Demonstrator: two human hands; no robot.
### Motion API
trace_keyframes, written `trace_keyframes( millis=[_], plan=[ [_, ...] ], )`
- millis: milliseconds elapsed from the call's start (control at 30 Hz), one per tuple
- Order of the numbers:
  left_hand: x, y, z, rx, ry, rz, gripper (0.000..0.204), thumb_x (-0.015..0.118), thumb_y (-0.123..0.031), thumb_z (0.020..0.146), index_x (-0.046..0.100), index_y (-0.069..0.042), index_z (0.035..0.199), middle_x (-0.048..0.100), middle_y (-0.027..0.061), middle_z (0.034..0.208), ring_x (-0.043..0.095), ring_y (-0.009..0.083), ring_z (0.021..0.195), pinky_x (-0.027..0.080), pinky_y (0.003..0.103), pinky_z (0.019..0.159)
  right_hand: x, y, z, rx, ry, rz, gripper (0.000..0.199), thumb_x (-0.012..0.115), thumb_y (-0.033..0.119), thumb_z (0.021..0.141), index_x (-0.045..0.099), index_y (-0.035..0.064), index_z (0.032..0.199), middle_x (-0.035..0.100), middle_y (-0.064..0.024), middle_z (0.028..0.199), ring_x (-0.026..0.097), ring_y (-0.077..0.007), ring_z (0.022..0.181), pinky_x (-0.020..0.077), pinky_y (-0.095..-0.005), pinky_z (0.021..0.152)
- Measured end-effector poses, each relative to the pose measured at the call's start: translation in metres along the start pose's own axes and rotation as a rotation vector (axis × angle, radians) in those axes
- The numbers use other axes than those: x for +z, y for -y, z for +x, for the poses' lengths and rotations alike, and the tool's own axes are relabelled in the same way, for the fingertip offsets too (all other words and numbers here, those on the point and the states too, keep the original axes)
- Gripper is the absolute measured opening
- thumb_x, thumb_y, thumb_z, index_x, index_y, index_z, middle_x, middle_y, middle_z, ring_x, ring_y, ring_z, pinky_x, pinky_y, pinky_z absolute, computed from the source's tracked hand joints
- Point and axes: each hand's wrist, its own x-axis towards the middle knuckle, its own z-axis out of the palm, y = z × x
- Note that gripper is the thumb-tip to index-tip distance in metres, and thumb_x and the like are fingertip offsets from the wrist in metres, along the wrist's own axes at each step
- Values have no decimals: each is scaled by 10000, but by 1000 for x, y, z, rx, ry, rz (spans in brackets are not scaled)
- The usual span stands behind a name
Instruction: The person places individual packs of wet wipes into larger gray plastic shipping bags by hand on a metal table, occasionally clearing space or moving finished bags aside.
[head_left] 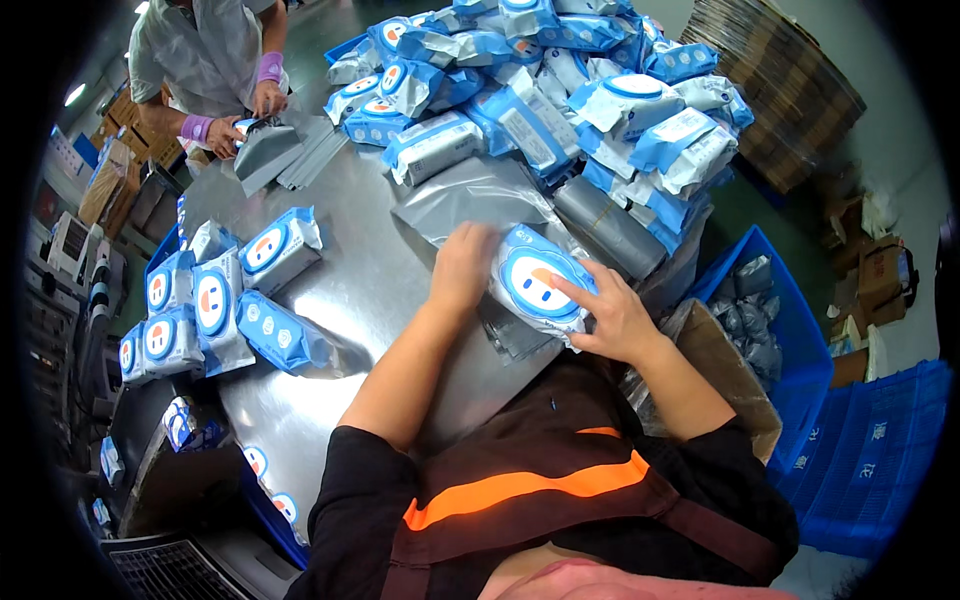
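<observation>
A blue-and-white packet of wipes (pixel 541 285) with a round cartoon picture lies tilted in front of me, above the steel table. My right hand (pixel 612 312) grips its right end, the thumb and fingers spread over the top and edge. At the packet's left end is my left hand (pixel 466 262), its fingertips smeared by motion, so I cannot see whether they press on anything. A grey plastic bag (pixel 470 195) lies flat just beyond both hands. Under the packet, more grey bags (pixel 515 335) show in part.
A high heap of wipes packets (pixel 535 125) fills the far side; a grey bag roll or stack (pixel 610 225) lies before it. Several packets (pixel 212 300) stand at left. A co-worker's hands (pixel 230 135) handle grey bags. A blue crate (pixel 760 300) holds grey parcels at right.
</observation>
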Motion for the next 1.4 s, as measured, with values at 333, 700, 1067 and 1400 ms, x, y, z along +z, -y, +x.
trace_keyframes(
  millis=[333,700,1067,1400],
  plan=[
    [-13,12,-24,-32,-1,175,357,698,-123,801,616,-40,1138,616,136,915,618,344,862,496,437,745,18,22,8,426,20,128,779,758,380,769,430,309,1472,508,-237,1271,582,-426,1107,502,-452,924],
    [-14,-47,-20,-22,67,268,739,634,-56,749,394,61,1437,611,146,886,567,312,838,446,436,753,22,1,26,791,-390,1914,637,784,212,818,540,43,1382,615,-106,1262,614,-252,1114,490,-347,950],
    [-8,-56,-92,-401,372,127,546,587,-139,864,458,29,1368,670,253,831,651,451,774,501,548,682,53,26,-2,424,-207,240,945,838,356,755,349,85,1517,480,-217,1334,516,-347,1233,451,-391,999],
    [-23,-55,-98,-446,345,62,418,539,-206,921,527,-42,1305,674,266,951,649,450,860,514,534,774,87,-32,92,259,-420,-374,818,758,97,716,398,97,1451,497,-173,1263,546,-378,1131,466,-449,928]
  ],
)
